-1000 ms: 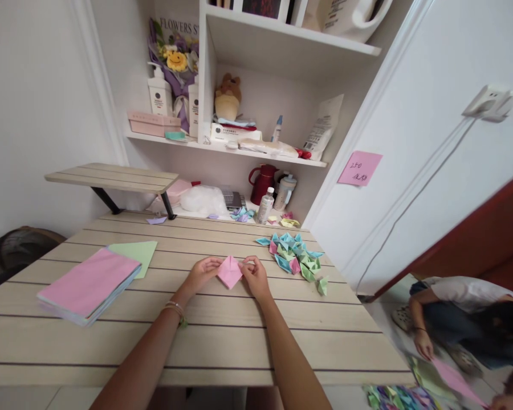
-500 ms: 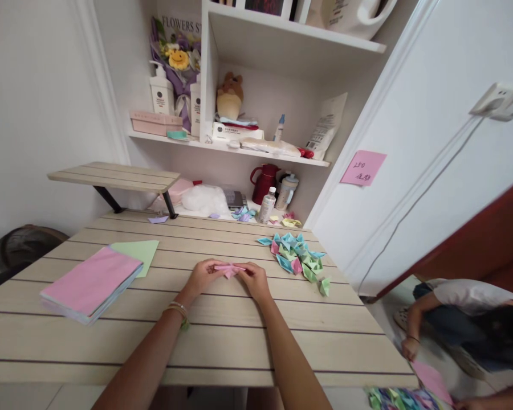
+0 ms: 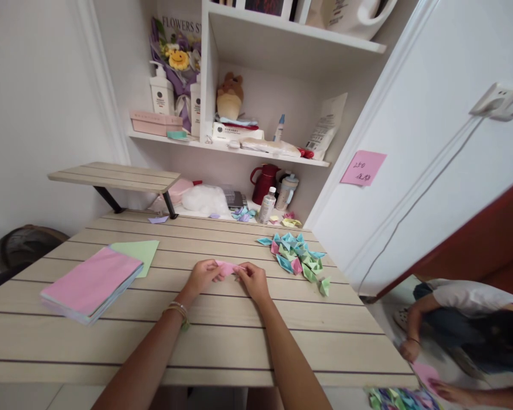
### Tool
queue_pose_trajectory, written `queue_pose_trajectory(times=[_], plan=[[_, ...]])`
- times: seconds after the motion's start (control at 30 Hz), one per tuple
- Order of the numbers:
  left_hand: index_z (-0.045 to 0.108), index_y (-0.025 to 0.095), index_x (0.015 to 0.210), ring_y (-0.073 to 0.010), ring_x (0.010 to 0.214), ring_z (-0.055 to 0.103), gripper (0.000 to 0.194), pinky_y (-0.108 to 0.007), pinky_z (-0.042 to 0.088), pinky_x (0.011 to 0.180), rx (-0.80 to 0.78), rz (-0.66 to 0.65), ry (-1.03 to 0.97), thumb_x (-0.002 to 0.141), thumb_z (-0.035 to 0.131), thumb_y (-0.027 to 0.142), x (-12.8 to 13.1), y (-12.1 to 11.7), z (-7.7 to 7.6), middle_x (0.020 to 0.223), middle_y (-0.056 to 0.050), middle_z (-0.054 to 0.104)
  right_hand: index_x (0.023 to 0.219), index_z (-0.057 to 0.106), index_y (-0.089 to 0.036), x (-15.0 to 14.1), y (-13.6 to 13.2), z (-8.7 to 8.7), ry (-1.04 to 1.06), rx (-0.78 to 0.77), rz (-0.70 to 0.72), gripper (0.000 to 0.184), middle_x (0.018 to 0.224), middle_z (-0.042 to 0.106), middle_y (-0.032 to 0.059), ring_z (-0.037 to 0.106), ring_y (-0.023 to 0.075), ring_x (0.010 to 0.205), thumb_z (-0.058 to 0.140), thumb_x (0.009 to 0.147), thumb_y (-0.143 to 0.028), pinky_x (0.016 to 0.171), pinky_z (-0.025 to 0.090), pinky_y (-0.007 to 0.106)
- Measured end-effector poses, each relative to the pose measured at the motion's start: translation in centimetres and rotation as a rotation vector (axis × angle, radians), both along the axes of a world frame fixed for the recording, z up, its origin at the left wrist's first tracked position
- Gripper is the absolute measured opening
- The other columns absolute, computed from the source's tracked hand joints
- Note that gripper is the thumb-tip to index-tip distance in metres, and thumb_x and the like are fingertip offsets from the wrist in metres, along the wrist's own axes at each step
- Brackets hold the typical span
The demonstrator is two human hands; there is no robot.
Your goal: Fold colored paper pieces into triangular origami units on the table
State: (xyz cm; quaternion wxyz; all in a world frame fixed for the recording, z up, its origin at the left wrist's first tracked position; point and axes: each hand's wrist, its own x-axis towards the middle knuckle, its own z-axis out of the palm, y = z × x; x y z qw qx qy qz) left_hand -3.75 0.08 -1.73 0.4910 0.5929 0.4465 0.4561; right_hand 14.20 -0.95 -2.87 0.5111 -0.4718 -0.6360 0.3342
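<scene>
Between my two hands, over the middle of the table, is a small folded piece of pink paper (image 3: 226, 268). My left hand (image 3: 204, 276) pinches its left end, and my right hand (image 3: 252, 278) pinches the right end. Fingers cover both ends, so the exact folded shape cannot be made out. To the right lies a cluster of folded paper boats (image 3: 301, 251) in blue, green and pink. A stack of pink-topped paper sheets (image 3: 93, 280) rests on the left, with a green sheet (image 3: 144, 255) partly under it.
A small raised stand (image 3: 115, 175) is at the table's back left. Behind the table, a shelf holds a clear bottle (image 3: 267, 205), a red jug (image 3: 264, 183) and more folded paper. At lower right, another person crouches on the floor with pink paper (image 3: 425, 374) beside many folded pieces (image 3: 402, 398).
The pink paper has turned in my fingers; its pointed middle no longer shows, and a flatter face does. The other person's hand has moved onto their pink sheet.
</scene>
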Motion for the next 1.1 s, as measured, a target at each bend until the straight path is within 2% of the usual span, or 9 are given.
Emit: queue_pose_trajectory(times=[0.23,0.43,0.7,0.87,1.1], plan=[[0.06,0.013,0.087,-0.0183,0.074,0.065,0.031,-0.029,0.05,0.068,0.034,-0.031,-0.098,0.068,0.064,0.037,-0.02,0.04,0.22,0.081,-0.009,0.069,0.082,0.067,-0.014,-0.03,0.03,-0.01,0.108,-0.069,0.094,0.032,0.072,0.069,0.0074,0.064,0.0181,0.064,0.065,0.066,-0.042,0.058,0.05,0.027],[0.06,0.014,0.089,-0.0154,0.066,0.062,0.029,-0.028,0.05,0.066,0.076,0.008,-0.072,0.069,0.062,0.035,0.16,-0.19,0.48,0.075,-0.005,0.067,0.083,0.068,-0.015,-0.14,-0.11,0.29,0.108,-0.074,0.108,0.034,0.074,0.07,0.0083,0.064,0.0196,0.068,0.066,0.065,-0.043,0.062,0.052,0.029],[0.057,0.012,0.108,-0.016,0.072,0.062,0.045,-0.029,0.049,0.072,0.084,0.009,-0.057,0.069,0.061,0.033,0.21,-0.29,0.35,0.077,-0.005,0.066,0.096,0.065,-0.015,-0.22,0.05,0.24,0.149,-0.079,0.155,0.039,0.083,0.07,0.0092,0.065,0.0209,0.075,0.063,0.068,-0.042,0.07,0.052,0.034],[0.057,0.012,0.11,-0.0167,0.072,0.062,0.046,-0.03,0.049,0.072,0.081,0.014,-0.031,0.07,0.06,0.034,0.31,-0.42,0.34,0.073,-0.005,0.066,0.098,0.065,-0.015,-0.43,-0.09,0.24,0.136,-0.091,0.157,0.044,0.081,0.07,0.0078,0.065,0.0206,0.073,0.067,0.063,-0.041,0.067,0.053,0.033],[0.055,0.013,0.114,-0.0168,0.073,0.062,0.046,-0.03,0.049,0.073,0.161,0.024,0.049,0.073,0.057,0.034,0.42,-0.69,0.52,0.079,-0.006,0.065,0.103,0.063,-0.016,-0.25,-0.19,0.48,0.018,-0.026,0.109,0.038,0.082,0.07,0.0065,0.064,0.0189,0.072,0.056,0.074,-0.041,0.065,0.051,0.03]])
